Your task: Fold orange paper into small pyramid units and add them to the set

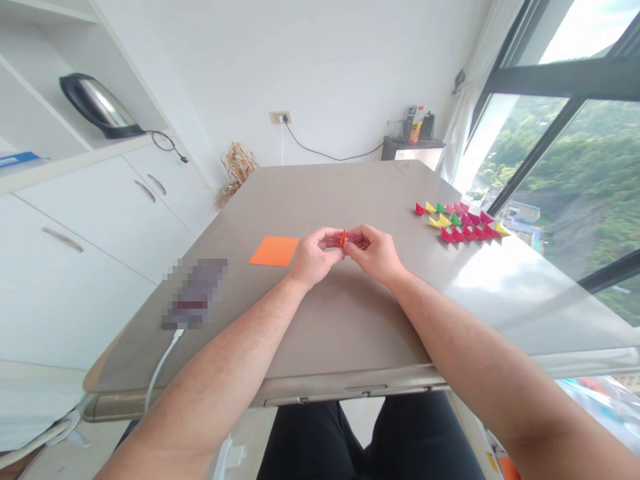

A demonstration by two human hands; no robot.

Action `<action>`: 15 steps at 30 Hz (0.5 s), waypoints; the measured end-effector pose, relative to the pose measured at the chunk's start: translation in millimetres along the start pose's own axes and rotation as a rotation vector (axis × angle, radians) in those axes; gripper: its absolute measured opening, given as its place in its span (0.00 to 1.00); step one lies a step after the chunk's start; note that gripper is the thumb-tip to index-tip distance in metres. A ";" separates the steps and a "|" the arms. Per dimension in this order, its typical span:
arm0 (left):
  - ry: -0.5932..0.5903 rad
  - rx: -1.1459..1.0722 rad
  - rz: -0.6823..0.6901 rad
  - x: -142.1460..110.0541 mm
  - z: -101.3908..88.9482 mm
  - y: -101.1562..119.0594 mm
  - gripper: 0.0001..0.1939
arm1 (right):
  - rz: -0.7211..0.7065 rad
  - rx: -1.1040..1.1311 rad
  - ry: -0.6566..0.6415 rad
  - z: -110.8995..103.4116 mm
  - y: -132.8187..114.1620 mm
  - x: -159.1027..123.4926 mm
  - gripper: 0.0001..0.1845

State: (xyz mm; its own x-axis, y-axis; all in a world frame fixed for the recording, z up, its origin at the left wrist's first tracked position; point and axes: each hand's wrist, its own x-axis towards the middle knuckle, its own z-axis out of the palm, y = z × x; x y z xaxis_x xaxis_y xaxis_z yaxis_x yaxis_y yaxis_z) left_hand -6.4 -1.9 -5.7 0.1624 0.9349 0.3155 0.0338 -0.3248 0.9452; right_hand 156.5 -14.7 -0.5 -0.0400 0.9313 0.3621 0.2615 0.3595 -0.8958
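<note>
A small folded piece of orange paper (343, 239) is pinched between the fingertips of both hands, a little above the table. My left hand (316, 253) holds it from the left, thumb and fingers closed on it. From the right, my right hand (373, 250) grips the same piece, fingers curled. The fingers cover much of the paper, so its exact folded shape is partly hidden. Flat on the table just left of my left hand lies a stack or sheet of square orange paper (274, 251).
Several folded paper boats (467, 232) in red, pink, yellow and green stand in rows at the right of the grey table (340, 193). A blurred-out dark device (196, 293) with a white cable (165, 360) lies at the left. A kettle (103, 107) rests on a shelf.
</note>
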 end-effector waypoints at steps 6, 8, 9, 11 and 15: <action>0.008 0.039 0.022 1.8 -1.2 -3.8 0.16 | -0.018 -0.108 0.037 -0.2 1.1 0.7 0.07; 0.007 0.061 0.012 2.0 -1.3 -4.0 0.16 | -0.019 -0.157 0.054 0.3 0.9 0.5 0.08; 0.008 0.070 0.006 2.0 -1.1 -3.9 0.15 | -0.020 -0.182 0.062 0.7 0.8 0.3 0.08; 0.013 0.088 -0.003 1.9 -0.7 -3.4 0.15 | -0.027 -0.227 0.072 2.0 0.4 -0.1 0.08; 0.025 0.120 0.012 1.1 0.1 -2.1 0.14 | -0.056 -0.295 0.074 4.5 -0.3 -0.7 0.07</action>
State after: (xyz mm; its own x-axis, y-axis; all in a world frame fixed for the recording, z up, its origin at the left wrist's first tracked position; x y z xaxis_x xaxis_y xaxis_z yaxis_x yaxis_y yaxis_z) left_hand -6.2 -0.2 -7.3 0.1391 0.9338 0.3297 0.1504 -0.3490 0.9250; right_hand 152.1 -15.2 -1.7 0.0053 0.8997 0.4364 0.5299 0.3676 -0.7643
